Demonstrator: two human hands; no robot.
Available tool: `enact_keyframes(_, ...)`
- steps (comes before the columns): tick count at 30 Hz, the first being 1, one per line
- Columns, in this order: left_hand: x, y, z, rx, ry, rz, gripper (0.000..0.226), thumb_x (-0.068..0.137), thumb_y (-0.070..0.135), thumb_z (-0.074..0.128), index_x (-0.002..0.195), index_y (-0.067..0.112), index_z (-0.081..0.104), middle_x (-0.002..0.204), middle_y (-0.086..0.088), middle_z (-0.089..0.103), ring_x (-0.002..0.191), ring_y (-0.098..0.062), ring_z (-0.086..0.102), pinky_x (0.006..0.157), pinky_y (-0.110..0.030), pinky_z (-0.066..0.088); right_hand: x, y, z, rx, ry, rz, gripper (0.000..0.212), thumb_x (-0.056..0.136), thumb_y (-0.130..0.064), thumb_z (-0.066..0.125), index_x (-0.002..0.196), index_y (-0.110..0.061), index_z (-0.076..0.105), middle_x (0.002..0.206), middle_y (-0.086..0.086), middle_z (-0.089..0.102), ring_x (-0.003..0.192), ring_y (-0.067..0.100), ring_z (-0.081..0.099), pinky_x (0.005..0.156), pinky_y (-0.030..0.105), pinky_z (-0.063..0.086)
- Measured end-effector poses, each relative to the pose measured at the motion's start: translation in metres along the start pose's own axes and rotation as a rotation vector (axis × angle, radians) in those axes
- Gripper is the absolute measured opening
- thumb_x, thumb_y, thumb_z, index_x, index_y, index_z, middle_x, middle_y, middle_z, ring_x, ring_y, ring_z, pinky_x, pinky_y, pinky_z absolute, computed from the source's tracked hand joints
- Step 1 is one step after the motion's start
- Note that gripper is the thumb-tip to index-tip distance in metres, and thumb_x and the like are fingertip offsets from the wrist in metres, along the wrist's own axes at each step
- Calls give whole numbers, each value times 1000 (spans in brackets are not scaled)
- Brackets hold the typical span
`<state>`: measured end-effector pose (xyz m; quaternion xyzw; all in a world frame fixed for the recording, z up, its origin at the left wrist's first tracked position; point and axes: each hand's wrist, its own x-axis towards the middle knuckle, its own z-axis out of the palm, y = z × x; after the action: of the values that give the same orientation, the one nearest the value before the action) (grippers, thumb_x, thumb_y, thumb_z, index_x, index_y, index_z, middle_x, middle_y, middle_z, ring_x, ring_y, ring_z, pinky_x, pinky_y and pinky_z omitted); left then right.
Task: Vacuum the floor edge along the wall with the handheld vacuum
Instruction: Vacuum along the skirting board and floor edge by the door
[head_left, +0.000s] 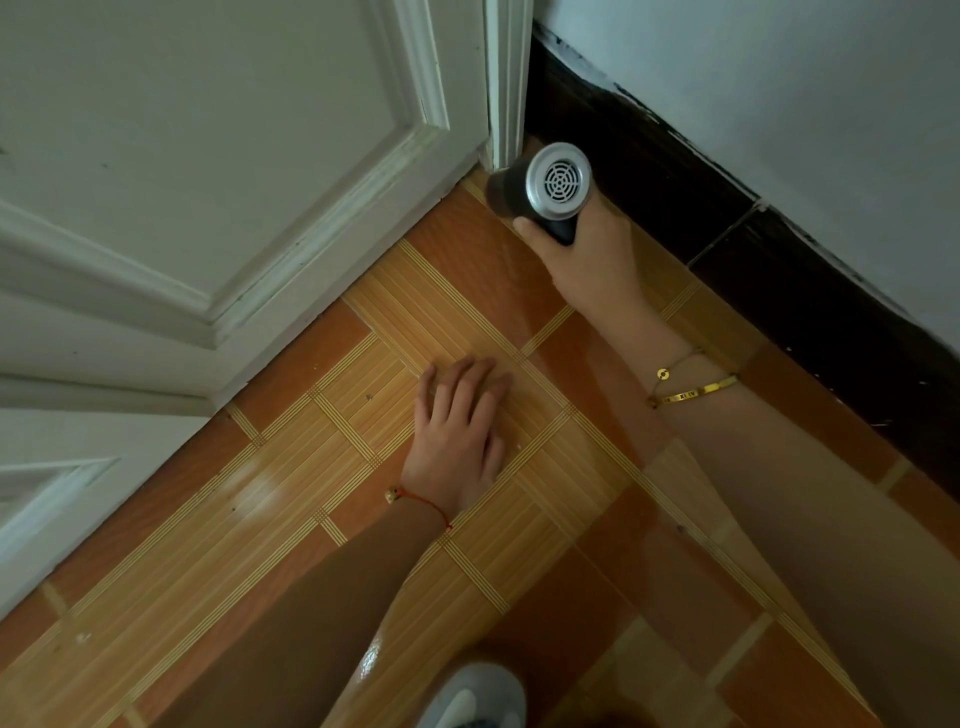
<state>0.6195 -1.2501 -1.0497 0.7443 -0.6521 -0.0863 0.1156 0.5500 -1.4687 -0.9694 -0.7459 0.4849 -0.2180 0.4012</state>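
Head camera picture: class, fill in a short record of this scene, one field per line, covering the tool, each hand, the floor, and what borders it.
tool: handheld vacuum, nose pointed into the corner where door frame meets wall
right hand: right hand grips the vacuum's handle
left hand: left hand rests flat on the floor, fingers straight
floor: orange patterned tiles
borders: white door on the left, dark baseboard under a pale wall on the right
wrists: gold bracelets on the right, red string on the left
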Motion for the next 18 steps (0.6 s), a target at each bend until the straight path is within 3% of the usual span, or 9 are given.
enact_keyframes(6, 0, 0, 0, -5, -14, -2, 53, 93, 30, 43, 143, 13, 50, 149, -11, 46, 145, -33, 34, 118, -63, 20, -12, 12, -30, -166, 97, 37, 66, 88, -44, 65, 141, -12, 41, 129, 4, 62, 116, 20, 59, 87, 25, 46)
enact_keyframes(9, -1, 0, -1, -8, -30, -8, 54, 94, 31, 43, 144, 14, 49, 151, -10, 45, 146, -32, 32, 119, -62, 18, -28, 19, -44, -169, 107, 89, 69, 89, -45, 64, 144, -14, 38, 133, 7, 59, 121, 24, 57, 95, 35, 48)
enact_keyframes(13, -2, 1, -1, 19, -46, -13, 55, 94, 32, 39, 145, 14, 49, 150, -10, 45, 146, -32, 32, 119, -61, 18, -53, 33, -65, -169, 137, 145, 71, 89, -44, 64, 146, -13, 36, 137, 6, 56, 126, 22, 52, 91, 23, 38)
enact_keyframes(18, -2, 3, -1, 22, -31, -22, 54, 95, 32, 38, 144, 13, 49, 149, -11, 46, 144, -34, 34, 119, -62, 19, -70, 47, -79, -167, 173, 172, 73, 87, -46, 66, 146, -13, 37, 136, 7, 57, 125, 23, 53, 94, 28, 42)
